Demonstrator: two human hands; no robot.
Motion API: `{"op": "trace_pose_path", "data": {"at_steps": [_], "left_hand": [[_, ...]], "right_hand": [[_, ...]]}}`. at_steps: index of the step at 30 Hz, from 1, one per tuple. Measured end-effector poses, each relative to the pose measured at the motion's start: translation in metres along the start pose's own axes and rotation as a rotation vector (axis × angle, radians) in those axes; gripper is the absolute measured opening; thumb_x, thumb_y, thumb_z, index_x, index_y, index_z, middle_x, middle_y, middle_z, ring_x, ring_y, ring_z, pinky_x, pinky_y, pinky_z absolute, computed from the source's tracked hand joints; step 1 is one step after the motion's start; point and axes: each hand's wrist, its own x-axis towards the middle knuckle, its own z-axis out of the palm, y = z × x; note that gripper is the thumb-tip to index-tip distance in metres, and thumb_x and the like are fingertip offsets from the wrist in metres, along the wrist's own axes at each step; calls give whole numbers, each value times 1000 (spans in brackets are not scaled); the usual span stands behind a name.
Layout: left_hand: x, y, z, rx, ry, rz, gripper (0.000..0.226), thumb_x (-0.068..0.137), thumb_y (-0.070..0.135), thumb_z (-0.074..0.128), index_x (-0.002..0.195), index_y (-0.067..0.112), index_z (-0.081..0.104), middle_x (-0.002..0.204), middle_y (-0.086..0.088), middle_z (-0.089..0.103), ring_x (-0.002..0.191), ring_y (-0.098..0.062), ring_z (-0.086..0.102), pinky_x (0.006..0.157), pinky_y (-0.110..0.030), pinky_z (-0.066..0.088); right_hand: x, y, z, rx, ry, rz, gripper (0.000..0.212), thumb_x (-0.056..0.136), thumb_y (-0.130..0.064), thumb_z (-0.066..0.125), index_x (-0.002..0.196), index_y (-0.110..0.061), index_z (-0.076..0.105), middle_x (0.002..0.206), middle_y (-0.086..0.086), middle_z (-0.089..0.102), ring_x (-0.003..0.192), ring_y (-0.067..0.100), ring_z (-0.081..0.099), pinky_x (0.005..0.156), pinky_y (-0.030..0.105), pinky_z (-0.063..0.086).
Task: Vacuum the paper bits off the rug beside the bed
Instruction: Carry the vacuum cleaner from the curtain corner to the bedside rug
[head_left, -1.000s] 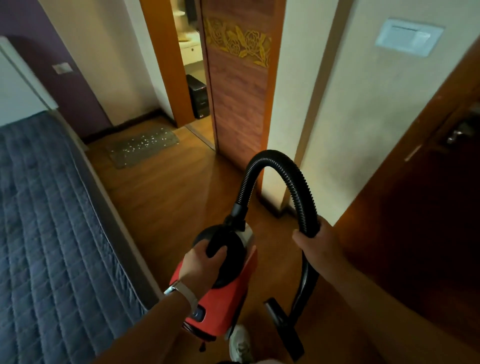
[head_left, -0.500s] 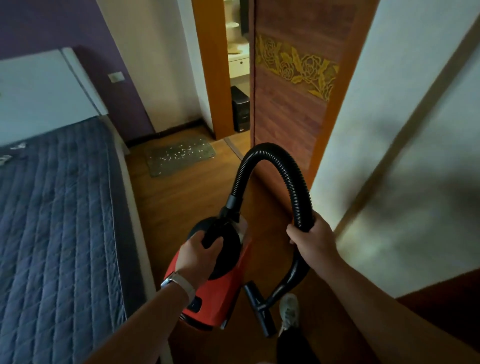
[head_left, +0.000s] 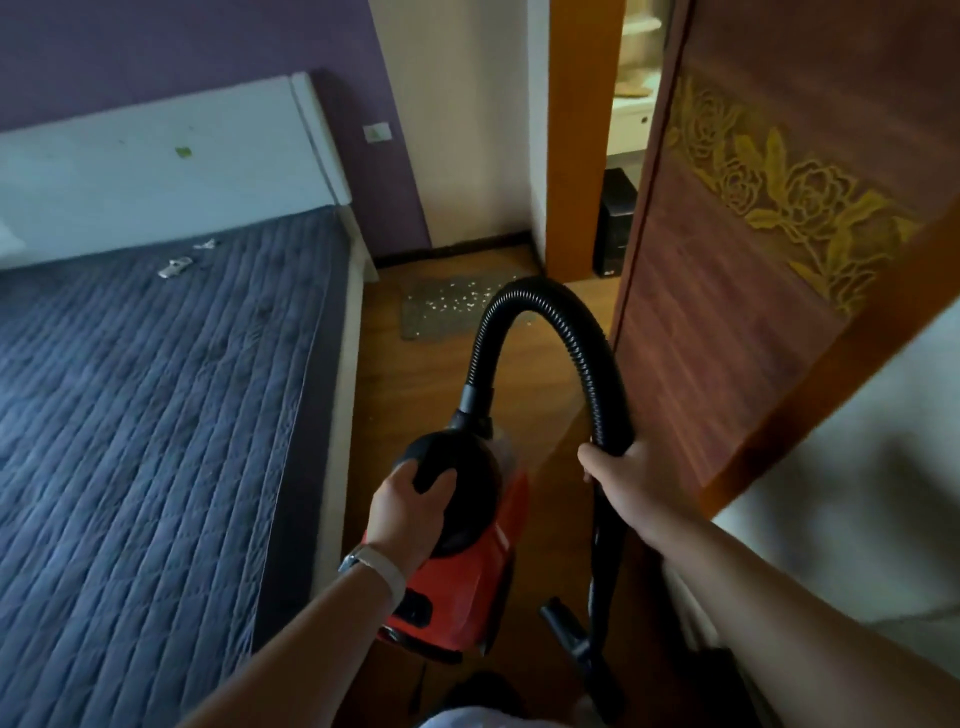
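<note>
Head cam, only view there is. Left hand is wrapped round the black top handle of a red canister vac, fingers curled over it, pale wristband on that wrist. Right hand is clamped on the black ribbed hose, low on its right leg. Hands are apart, vac body sits between and a bit below them, lifted off the wood floor.

The hose arches up from the front of the vac, loops over ahead of both hands, then drops thru the right fist down to the nozzle, which hangs below and slightly inboard of the right hand.

The rug is well ahead of both hands, flat on the floor past the hose arch, w/ white paper bits scattered all over it. The arch covers part of its right edge.

Bed w/ blue quilted cover runs along the left of the left hand, white headboard at the far end, a few scraps lying near it. Carved wooden door w/ gold flower pattern is just right of the right hand.

Labels: there's a dark panel on the vac body under the left wrist, too blurry to read tbh.
</note>
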Motion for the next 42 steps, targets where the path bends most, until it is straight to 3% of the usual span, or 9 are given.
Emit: {"op": "trace_pose_path", "data": {"at_steps": [6,14,17,21,24,32,35,39,42], "left_hand": [[62,26,21,-29,40,-47,18,87,35,66,80,20,61,75,0,65,65,-13,61,49,-21,40],[196,49,48,-76,-2,-100,21,87,34,65,77,16,60,74,-5,66,62,-19,63,48,-30,48],[252,65,49,-86,-41,-107,20,88,32,64,82,12,61,76,-10,67,66,-27,66,53,-38,54],[320,90,43,-109,-80,-85,18,89,31,62,87,13,61,79,-11,68,63,-22,64,54,-38,55],[357,105,33,-118,-88,-85,16,90,33,61,90,17,61,79,-6,67,69,-24,68,58,-43,58],[464,120,15,-74,14,-112,22,90,33,62,80,13,57,74,-4,62,61,-13,57,48,-23,41],[509,120,13,-68,58,-150,25,90,32,63,79,11,56,73,-5,60,59,-12,52,50,-25,40],[573,124,9,-39,101,-207,25,90,35,63,82,13,57,76,-5,63,63,-13,57,52,-27,43],[620,124,3,-28,118,-283,24,90,39,63,90,16,59,80,-3,64,70,-16,60,60,-31,51]], "right_hand": [[92,-12,-1,-18,-6,-24,17,80,-8,68,68,-4,57,39,-12,48,32,3,42,36,13,34],[230,-33,24,-68,27,-3,12,78,-7,70,74,-8,58,60,6,57,41,6,50,39,14,39],[284,-48,35,-88,28,5,13,73,-16,70,78,-15,58,63,7,57,54,19,58,47,25,45],[348,-73,45,-102,45,-13,17,70,-20,69,82,-19,57,62,3,57,54,25,59,51,36,49],[384,-94,56,-107,50,-12,16,76,-12,70,85,-18,58,61,2,59,54,23,60,52,34,49],[493,-139,107,-123,-57,-85,22,84,-13,69,86,-27,53,72,11,64,59,21,59,47,21,45],[546,-145,131,-119,-128,-73,20,85,-13,70,91,-25,55,77,16,66,65,26,62,49,23,46],[622,-156,168,-119,-207,-75,11,83,-12,71,90,-10,63,72,11,65,61,21,61,51,21,47],[672,-166,193,-127,-311,-39,14,83,-14,70,93,-13,61,71,14,65,60,21,60,53,25,49]]}}
